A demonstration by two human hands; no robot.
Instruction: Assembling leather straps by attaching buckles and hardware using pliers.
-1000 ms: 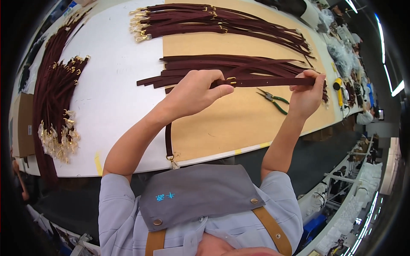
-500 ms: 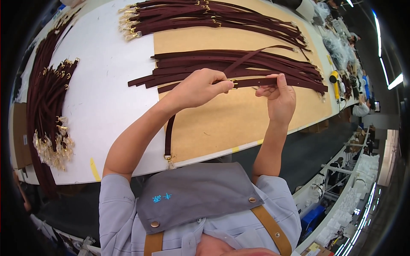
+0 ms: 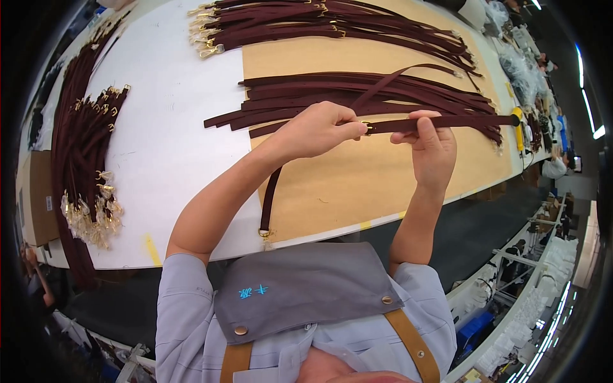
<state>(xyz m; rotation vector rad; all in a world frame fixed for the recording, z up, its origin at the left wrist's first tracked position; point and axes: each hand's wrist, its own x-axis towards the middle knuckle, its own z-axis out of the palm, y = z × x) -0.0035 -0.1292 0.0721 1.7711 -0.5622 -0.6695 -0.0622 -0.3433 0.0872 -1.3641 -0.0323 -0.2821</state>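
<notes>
A dark maroon strap [image 3: 479, 121] is stretched across my two hands above the table. My left hand [image 3: 324, 131] pinches it at a small gold buckle [image 3: 366, 128], with thumb and index finger pressed together. My right hand [image 3: 431, 150] grips the flat band between thumb and fingers, and the strap's free end reaches out to the right past it. From under my left forearm another length of maroon strap [image 3: 271, 195] hangs toward the near table edge, ending in a gold metal ring [image 3: 264, 233]. Just beyond my hands lies a pile of maroon straps [image 3: 306, 89].
Brown paper [image 3: 332, 198] covers part of the white table [image 3: 185, 127]. A bundle of straps with gold clasps [image 3: 274, 32] lies at the far side, another bundle [image 3: 96, 140] at the left. A yellow tool [image 3: 518, 131] lies at the right edge. Shelving stands at right.
The strap's free end now extends farther right and is held straighter. The right hand's fingers have shifted on the band. The whole view has slid slightly.
</notes>
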